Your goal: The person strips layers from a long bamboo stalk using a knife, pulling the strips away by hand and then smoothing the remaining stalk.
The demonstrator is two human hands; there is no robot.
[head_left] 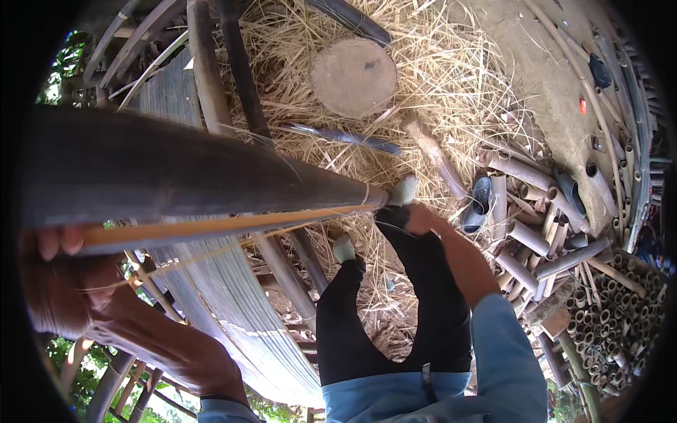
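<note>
A thick dark bamboo pole (190,166) runs from the left rim to the middle, with a long split bamboo strip (233,224), pale on its inner face, along its lower side. My left hand (67,289) is closed around the strip's near end, close to the left rim; its fingertips lie over the edge. At the pole's narrow far end, my right hand (422,220) is closed beside my knee. Whatever it holds is hidden by the fingers and dark cloth. Thin loose fibres hang below the strip.
A round wooden block (354,77) stands on straw and shavings. Near it lie a dark bamboo-like length (352,138) and a pale wooden piece (434,155). Dark slippers (478,203) and cut bamboo tubes (529,236) lie right. A slatted bamboo surface (247,317) stands left.
</note>
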